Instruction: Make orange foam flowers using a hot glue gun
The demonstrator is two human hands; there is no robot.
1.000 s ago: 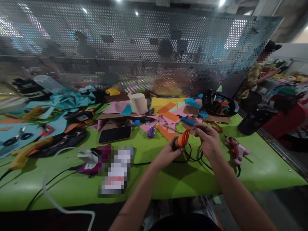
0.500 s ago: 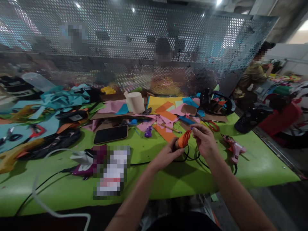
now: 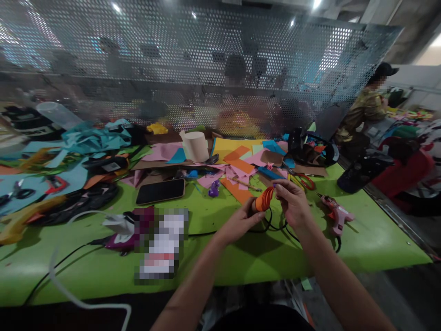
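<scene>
My left hand (image 3: pixel 237 224) and my right hand (image 3: pixel 292 201) are raised together over the green table (image 3: pixel 241 257). Both pinch a small orange paper piece (image 3: pixel 263 198) that is curled or pleated between them. My left fingers hold its lower end, my right fingers its upper edge. A black cable (image 3: pixel 275 226) loops on the table just under my hands.
A pink glue gun (image 3: pixel 336 212) lies to the right, red-handled scissors (image 3: pixel 303 179) behind. Coloured paper scraps (image 3: pixel 237 163), a tape roll (image 3: pixel 195 145), a black phone (image 3: pixel 160 191) and a white cable (image 3: pixel 55 276) lie around. A perforated metal screen (image 3: pixel 206 69) backs the table. A person (image 3: pixel 363 108) stands far right.
My hands stay almost in place on the orange piece; the right fingers have shifted slightly along its upper edge. The view has swayed a little.
</scene>
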